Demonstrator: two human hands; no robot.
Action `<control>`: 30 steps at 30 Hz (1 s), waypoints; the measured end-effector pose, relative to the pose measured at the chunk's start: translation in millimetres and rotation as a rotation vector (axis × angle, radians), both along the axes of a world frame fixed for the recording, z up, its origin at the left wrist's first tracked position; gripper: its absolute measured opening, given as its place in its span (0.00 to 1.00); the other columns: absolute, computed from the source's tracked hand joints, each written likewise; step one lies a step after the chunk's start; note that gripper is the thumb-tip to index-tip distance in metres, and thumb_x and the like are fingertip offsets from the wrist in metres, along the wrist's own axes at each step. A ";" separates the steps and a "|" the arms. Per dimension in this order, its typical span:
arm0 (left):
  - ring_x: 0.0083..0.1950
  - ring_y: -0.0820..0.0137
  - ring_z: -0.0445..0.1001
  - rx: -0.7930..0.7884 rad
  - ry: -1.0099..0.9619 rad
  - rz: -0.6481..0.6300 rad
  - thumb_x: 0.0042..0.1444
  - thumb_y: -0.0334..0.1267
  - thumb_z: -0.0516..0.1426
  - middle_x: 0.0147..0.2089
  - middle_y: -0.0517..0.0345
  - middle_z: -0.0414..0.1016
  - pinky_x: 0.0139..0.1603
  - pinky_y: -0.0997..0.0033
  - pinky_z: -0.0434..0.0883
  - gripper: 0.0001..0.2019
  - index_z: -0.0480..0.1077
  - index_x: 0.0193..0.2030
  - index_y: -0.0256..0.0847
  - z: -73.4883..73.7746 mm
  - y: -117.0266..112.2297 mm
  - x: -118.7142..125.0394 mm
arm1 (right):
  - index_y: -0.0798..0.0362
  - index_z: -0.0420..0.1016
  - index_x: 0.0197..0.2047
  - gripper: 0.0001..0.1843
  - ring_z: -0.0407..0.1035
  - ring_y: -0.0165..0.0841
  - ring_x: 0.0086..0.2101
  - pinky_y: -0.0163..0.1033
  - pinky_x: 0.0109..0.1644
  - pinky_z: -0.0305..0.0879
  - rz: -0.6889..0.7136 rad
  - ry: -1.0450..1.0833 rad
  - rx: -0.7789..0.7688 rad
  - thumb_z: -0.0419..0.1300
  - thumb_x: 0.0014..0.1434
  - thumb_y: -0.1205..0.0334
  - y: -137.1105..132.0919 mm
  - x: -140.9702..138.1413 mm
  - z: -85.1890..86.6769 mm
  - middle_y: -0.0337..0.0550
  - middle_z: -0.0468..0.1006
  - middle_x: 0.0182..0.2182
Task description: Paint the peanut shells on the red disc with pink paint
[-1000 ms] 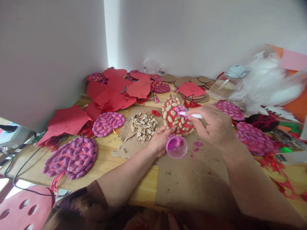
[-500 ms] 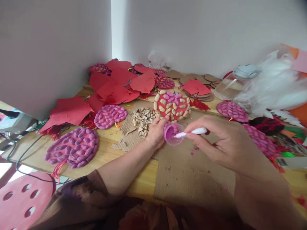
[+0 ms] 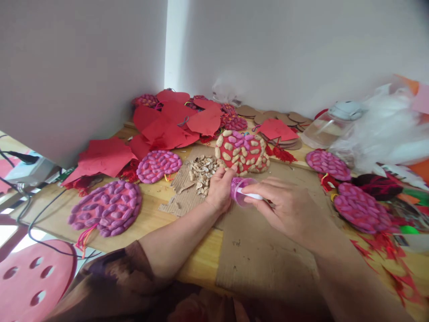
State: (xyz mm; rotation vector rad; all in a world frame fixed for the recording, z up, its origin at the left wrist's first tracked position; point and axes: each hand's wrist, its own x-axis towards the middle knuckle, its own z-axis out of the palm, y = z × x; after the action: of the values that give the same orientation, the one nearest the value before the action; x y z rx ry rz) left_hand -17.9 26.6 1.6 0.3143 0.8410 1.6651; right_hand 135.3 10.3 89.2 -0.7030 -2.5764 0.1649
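My left hand [image 3: 219, 190] is closed on the side of a small clear plastic cup [image 3: 236, 190] with purple-pink paint inside. In a pinch, my right hand [image 3: 291, 208] holds a white-handled paintbrush [image 3: 253, 195]; its tip is down in the cup and cannot be made out. Just behind the cup lies a red heart-shaped board [image 3: 248, 161] covered with whole peanuts. Several peanuts near its top are pink, while the others are plain tan. A heap of loose peanut shells [image 3: 203, 170] lies left of the board, by my left hand.
Brown cardboard [image 3: 261, 259] covers part of the wooden table [image 3: 197, 255]. Pink peanut-covered boards [image 3: 107, 208] lie on both sides. Red paper shapes [image 3: 103, 156] are piled behind. At right stand a clear jar [image 3: 323, 129] and white plastic bags [image 3: 385, 129]. A black cable [image 3: 30, 223] hangs at left.
My right hand has moved left and slightly down, taking the brush deeper into the cup. The cup is tilted more toward my right hand. The whole view has shifted slightly.
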 end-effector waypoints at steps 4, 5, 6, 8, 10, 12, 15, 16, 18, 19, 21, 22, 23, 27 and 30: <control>0.25 0.77 0.65 0.001 0.005 -0.038 0.43 0.47 0.76 0.26 0.69 0.69 0.30 0.74 0.65 0.24 0.66 0.31 0.42 -0.7 -0.6 0.8 | 0.50 0.81 0.44 0.09 0.80 0.36 0.39 0.42 0.43 0.72 0.000 -0.021 -0.041 0.60 0.69 0.71 0.0 -1.8 -0.2 0.41 0.87 0.40; 0.25 0.77 0.66 0.002 0.007 -0.045 0.43 0.48 0.77 0.25 0.69 0.68 0.30 0.74 0.65 0.25 0.65 0.31 0.42 -1.2 -0.7 1.0 | 0.50 0.81 0.44 0.09 0.80 0.36 0.38 0.42 0.43 0.72 0.005 -0.021 -0.046 0.60 0.69 0.70 0.1 -1.9 0.1 0.41 0.87 0.40; 0.25 0.77 0.65 0.000 0.008 -0.050 0.43 0.49 0.77 0.25 0.69 0.68 0.30 0.74 0.65 0.26 0.65 0.30 0.42 -1.8 -0.7 1.2 | 0.50 0.81 0.44 0.08 0.80 0.36 0.38 0.42 0.43 0.72 0.007 -0.016 -0.052 0.61 0.70 0.70 0.2 -1.6 1.0 0.41 0.87 0.40; 0.24 0.77 0.64 -0.009 0.010 -0.057 0.43 0.50 0.77 0.23 0.70 0.66 0.29 0.74 0.64 0.27 0.63 0.29 0.42 -3.0 -0.6 1.4 | 0.49 0.81 0.45 0.07 0.79 0.35 0.37 0.41 0.42 0.71 -0.003 0.007 -0.060 0.61 0.70 0.68 -0.3 0.7 5.3 0.39 0.87 0.39; 0.23 0.78 0.63 -0.013 0.009 -0.062 0.42 0.49 0.77 0.23 0.70 0.65 0.29 0.74 0.63 0.27 0.62 0.28 0.42 -4.2 -0.4 1.8 | 0.48 0.80 0.45 0.06 0.79 0.33 0.36 0.39 0.40 0.70 -0.045 0.041 -0.056 0.62 0.70 0.66 -1.5 4.2 12.2 0.37 0.86 0.38; 0.23 0.79 0.62 -0.009 0.005 -0.068 0.42 0.49 0.77 0.22 0.70 0.64 0.28 0.75 0.62 0.28 0.62 0.28 0.42 -5.1 -0.1 2.1 | 0.48 0.80 0.43 0.04 0.77 0.31 0.32 0.38 0.36 0.68 -0.109 0.092 -0.032 0.62 0.69 0.64 -3.3 7.6 19.3 0.36 0.85 0.34; 0.23 0.79 0.61 -0.005 -0.009 -0.072 0.41 0.48 0.77 0.22 0.70 0.64 0.27 0.75 0.62 0.28 0.61 0.27 0.43 -6.0 0.2 2.4 | 0.48 0.78 0.40 0.06 0.73 0.29 0.27 0.36 0.31 0.64 -0.137 0.126 -0.041 0.61 0.70 0.63 -5.5 9.5 24.7 0.34 0.80 0.28; 0.23 0.79 0.61 -0.009 -0.013 -0.070 0.41 0.47 0.77 0.22 0.70 0.64 0.27 0.75 0.62 0.27 0.62 0.27 0.43 -6.0 0.3 2.4 | 0.48 0.78 0.39 0.06 0.74 0.29 0.28 0.36 0.31 0.64 -0.123 0.121 -0.058 0.61 0.70 0.63 -5.9 9.3 24.7 0.34 0.80 0.28; 0.24 0.78 0.63 -0.021 -0.017 -0.062 0.41 0.46 0.76 0.23 0.69 0.67 0.28 0.75 0.62 0.25 0.64 0.28 0.42 -5.7 0.3 2.5 | 0.48 0.79 0.42 0.05 0.76 0.29 0.31 0.36 0.32 0.66 -0.096 0.122 -0.080 0.60 0.70 0.65 -5.9 8.3 23.3 0.35 0.83 0.31; 0.24 0.77 0.64 -0.026 -0.018 -0.060 0.42 0.46 0.76 0.24 0.68 0.68 0.28 0.75 0.63 0.23 0.66 0.29 0.42 -5.2 0.3 2.5 | 0.48 0.79 0.44 0.06 0.78 0.30 0.34 0.35 0.34 0.67 -0.096 0.136 -0.078 0.61 0.70 0.65 -5.6 7.6 22.4 0.36 0.85 0.34; 0.25 0.77 0.65 -0.030 -0.019 -0.061 0.42 0.45 0.76 0.25 0.67 0.70 0.29 0.74 0.64 0.22 0.68 0.30 0.41 -3.8 0.0 2.5 | 0.48 0.81 0.46 0.07 0.79 0.30 0.36 0.35 0.37 0.69 -0.099 0.156 -0.066 0.61 0.69 0.66 -5.0 6.4 21.0 0.37 0.86 0.38; 0.25 0.76 0.66 -0.030 -0.022 -0.064 0.41 0.44 0.76 0.25 0.67 0.70 0.29 0.74 0.64 0.22 0.68 0.30 0.41 -2.8 -0.2 2.5 | 0.47 0.81 0.45 0.07 0.79 0.30 0.36 0.35 0.37 0.69 -0.091 0.146 -0.072 0.62 0.69 0.67 -4.7 5.8 20.6 0.37 0.86 0.38; 0.25 0.77 0.65 -0.032 -0.024 -0.068 0.41 0.44 0.76 0.24 0.67 0.70 0.29 0.74 0.64 0.22 0.68 0.30 0.41 -1.6 -0.5 2.5 | 0.47 0.81 0.44 0.07 0.79 0.30 0.35 0.35 0.37 0.69 -0.080 0.123 -0.093 0.62 0.68 0.67 -4.7 5.4 20.6 0.35 0.86 0.37; 0.24 0.77 0.65 -0.037 -0.036 -0.078 0.39 0.44 0.77 0.24 0.68 0.69 0.28 0.75 0.64 0.24 0.67 0.30 0.41 3.0 -2.5 2.9 | 0.46 0.81 0.39 0.05 0.74 0.27 0.26 0.33 0.27 0.62 -0.139 0.113 -0.240 0.63 0.67 0.63 -5.7 6.3 22.1 0.32 0.83 0.29; 0.24 0.77 0.65 -0.052 -0.029 -0.090 0.39 0.44 0.77 0.25 0.68 0.70 0.29 0.75 0.65 0.24 0.67 0.30 0.41 3.0 -4.0 3.3 | 0.45 0.83 0.42 0.06 0.67 0.25 0.21 0.33 0.22 0.57 -0.253 0.188 -0.324 0.64 0.69 0.57 -5.2 13.0 25.9 0.32 0.79 0.26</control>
State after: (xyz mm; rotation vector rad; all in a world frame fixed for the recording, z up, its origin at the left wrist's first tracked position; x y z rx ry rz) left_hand -14.6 22.6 4.6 0.2873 0.8351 1.5583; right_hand 148.3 5.1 115.1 -1.0684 -2.2795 0.5472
